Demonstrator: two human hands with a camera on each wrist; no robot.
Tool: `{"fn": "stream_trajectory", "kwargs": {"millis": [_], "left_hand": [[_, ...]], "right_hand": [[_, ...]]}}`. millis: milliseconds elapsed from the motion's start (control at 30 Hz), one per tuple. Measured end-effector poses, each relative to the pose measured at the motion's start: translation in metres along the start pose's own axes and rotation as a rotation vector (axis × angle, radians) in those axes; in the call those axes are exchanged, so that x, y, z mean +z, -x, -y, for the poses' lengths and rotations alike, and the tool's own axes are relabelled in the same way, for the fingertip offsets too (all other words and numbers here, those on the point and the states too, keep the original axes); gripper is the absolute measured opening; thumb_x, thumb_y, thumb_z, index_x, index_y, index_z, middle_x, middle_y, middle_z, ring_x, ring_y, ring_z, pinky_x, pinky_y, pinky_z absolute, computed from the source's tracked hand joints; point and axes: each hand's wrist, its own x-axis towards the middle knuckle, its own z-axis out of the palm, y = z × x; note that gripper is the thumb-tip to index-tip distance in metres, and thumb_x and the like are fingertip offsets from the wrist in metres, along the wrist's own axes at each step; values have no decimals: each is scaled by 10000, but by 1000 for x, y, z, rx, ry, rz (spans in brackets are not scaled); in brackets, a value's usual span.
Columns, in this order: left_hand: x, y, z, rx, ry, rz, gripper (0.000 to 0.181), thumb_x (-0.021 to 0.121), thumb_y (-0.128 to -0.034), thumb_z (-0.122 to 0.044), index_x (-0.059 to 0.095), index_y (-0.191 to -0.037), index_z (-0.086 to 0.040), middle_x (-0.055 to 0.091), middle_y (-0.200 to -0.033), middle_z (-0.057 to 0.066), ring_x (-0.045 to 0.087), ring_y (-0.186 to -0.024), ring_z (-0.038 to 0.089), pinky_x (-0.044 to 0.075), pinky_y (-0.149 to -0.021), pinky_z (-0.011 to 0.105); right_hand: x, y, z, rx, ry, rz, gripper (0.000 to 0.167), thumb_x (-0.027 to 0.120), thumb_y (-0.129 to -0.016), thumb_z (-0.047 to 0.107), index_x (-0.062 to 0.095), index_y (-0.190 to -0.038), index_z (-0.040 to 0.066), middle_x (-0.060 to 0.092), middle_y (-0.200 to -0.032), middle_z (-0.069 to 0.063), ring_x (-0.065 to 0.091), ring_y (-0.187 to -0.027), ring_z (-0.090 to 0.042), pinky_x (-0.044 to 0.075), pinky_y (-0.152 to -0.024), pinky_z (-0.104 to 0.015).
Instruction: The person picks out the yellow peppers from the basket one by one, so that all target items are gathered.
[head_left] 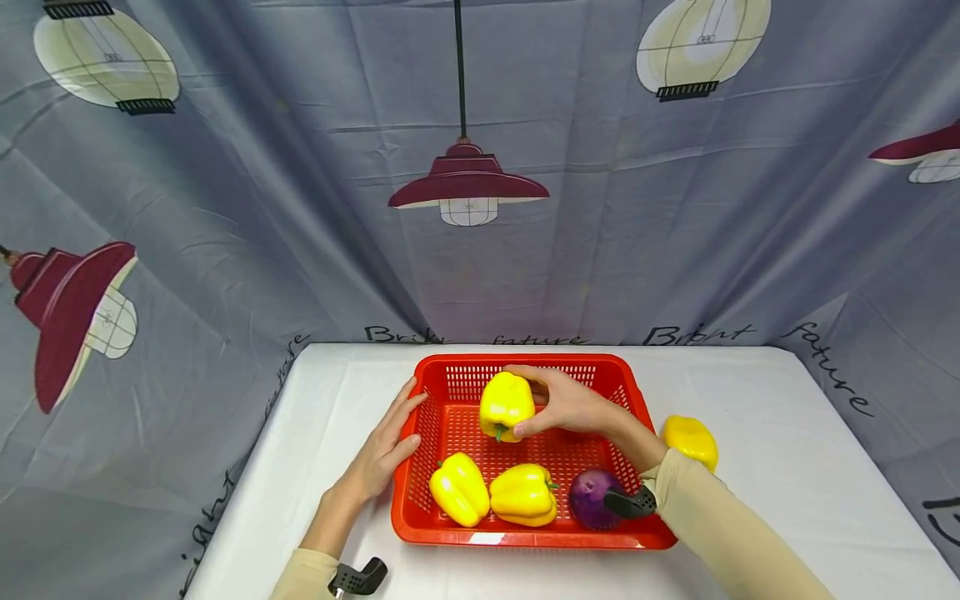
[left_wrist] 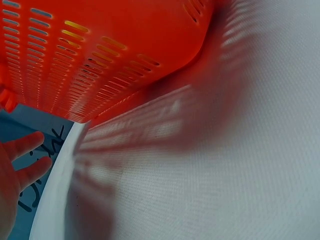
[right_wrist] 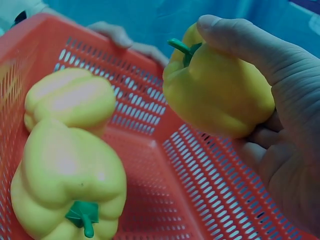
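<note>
My right hand (head_left: 566, 404) grips a yellow bell pepper (head_left: 506, 406) with a green stem, held over the back part of a red plastic basket (head_left: 532, 537). In the right wrist view the thumb lies across the top of this pepper (right_wrist: 220, 95) and the fingers curl beneath it. My left hand (head_left: 382, 450) rests on the basket's left rim with its fingers stretched out. Inside, along the front, lie a yellow pepper (head_left: 459, 490), a second yellow pepper (head_left: 523, 495) and a round purple vegetable (head_left: 591, 498), partly covered by the right wrist's camera.
Another yellow pepper (head_left: 690, 442) lies on the white table (head_left: 795, 467) to the right of the basket, partly hidden by the right forearm. A grey curtain (head_left: 300, 208) printed with lamps hangs behind and at both sides of the table.
</note>
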Motion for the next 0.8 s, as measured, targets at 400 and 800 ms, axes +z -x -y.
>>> {"fn": "stream_trajectory", "kwargs": {"millis": [400, 800], "left_hand": [[1, 1, 1, -3, -4, -6, 602, 458, -970, -317, 391, -1539, -131, 138, -1683, -6, 271, -1482, 290, 327, -1076, 656], [1, 2, 0, 9, -2, -10, 594, 460, -975, -307, 390, -1543, -151, 143, -1682, -6, 267, -1485, 290, 311, -1080, 666]], "right_hand": [[-12, 32, 3, -5, -13, -53, 900, 878, -775, 267, 419, -1512, 32, 615, -1266, -98, 618, -1138, -280, 513, -966, -450], [-23, 65, -8, -39, -130, -85, 903, 859, -792, 161, 360, -1521, -25, 591, -1233, -193, 622, -1077, -348, 563, -887, -374]]}}
